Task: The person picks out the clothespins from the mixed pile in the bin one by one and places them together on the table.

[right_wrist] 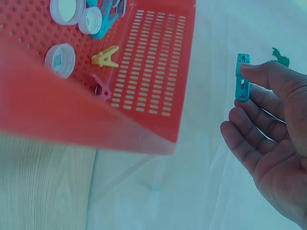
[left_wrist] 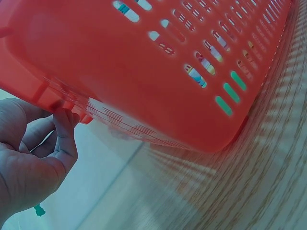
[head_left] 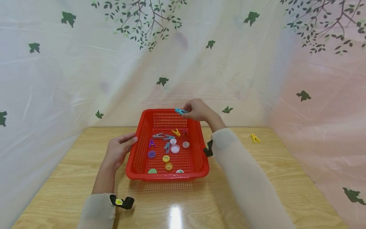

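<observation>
A red plastic basket (head_left: 167, 176) stands tilted toward me on the wooden table. My left hand (head_left: 118, 151) grips its left rim, thumb on top; in the left wrist view the fingers (left_wrist: 64, 136) curl up under that rim. Over the basket's far right corner, my right hand (head_left: 198, 110) pinches a blue clothespin (head_left: 180, 111) between thumb and fingers. The right wrist view shows this clothespin (right_wrist: 242, 79) upright at the fingertips. Inside the basket lie several clothespins, such as a yellow one (head_left: 176, 132) and a purple one (head_left: 152, 143), among several bottle caps, including a white cap (head_left: 175, 149).
A yellow clothespin (head_left: 255, 138) lies on the table (head_left: 274, 171) to the right of the basket. Behind the table hangs a pale cloth (head_left: 128, 82) with green leaf prints. Black straps with cameras sit on both wrists.
</observation>
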Available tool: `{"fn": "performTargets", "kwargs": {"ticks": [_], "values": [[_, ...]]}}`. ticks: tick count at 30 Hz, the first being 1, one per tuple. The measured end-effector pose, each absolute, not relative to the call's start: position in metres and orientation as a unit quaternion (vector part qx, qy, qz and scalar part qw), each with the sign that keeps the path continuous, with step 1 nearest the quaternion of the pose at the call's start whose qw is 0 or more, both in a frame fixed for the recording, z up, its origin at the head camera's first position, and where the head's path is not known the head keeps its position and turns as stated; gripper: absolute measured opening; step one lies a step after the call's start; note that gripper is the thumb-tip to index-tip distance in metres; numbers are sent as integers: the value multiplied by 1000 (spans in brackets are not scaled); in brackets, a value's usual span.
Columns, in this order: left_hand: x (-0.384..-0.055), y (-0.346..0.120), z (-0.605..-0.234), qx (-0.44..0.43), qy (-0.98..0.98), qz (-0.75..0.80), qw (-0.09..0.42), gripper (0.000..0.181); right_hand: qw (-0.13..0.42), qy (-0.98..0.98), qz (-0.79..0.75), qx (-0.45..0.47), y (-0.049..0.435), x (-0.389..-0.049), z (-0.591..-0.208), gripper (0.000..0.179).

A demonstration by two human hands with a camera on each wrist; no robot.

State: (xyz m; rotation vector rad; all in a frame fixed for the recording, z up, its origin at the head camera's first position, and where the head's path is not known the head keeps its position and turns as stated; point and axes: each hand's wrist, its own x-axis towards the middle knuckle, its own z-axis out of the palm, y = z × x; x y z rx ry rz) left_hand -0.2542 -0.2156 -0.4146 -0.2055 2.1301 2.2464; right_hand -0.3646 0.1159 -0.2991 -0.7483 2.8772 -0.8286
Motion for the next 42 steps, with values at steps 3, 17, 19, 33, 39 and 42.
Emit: {"fn": "performTargets", "kwargs": {"ticks": [3, 17, 19, 33, 39, 42], "values": [[-254, -215, -414, -68, 684, 726, 19, 58, 29, 933, -271, -236, 123, -364, -300, 22], [-253, -216, -413, -68, 686, 724, 22, 57, 21, 943, -261, -206, 152, -361, -308, 28], [-252, -216, -413, -68, 685, 725, 22, 57, 18, 943, -260, -205, 157, -361, -310, 28], [-255, -215, -414, -71, 684, 725, 20, 57, 6, 944, -262, -201, 195, -360, -325, 22], [-255, -215, -413, -71, 688, 722, 21, 57, 9, 943, -271, -195, 209, -358, -330, 26], [-255, -215, -413, -70, 689, 721, 23, 57, 13, 942, -276, -193, 217, -356, -333, 28]]}}
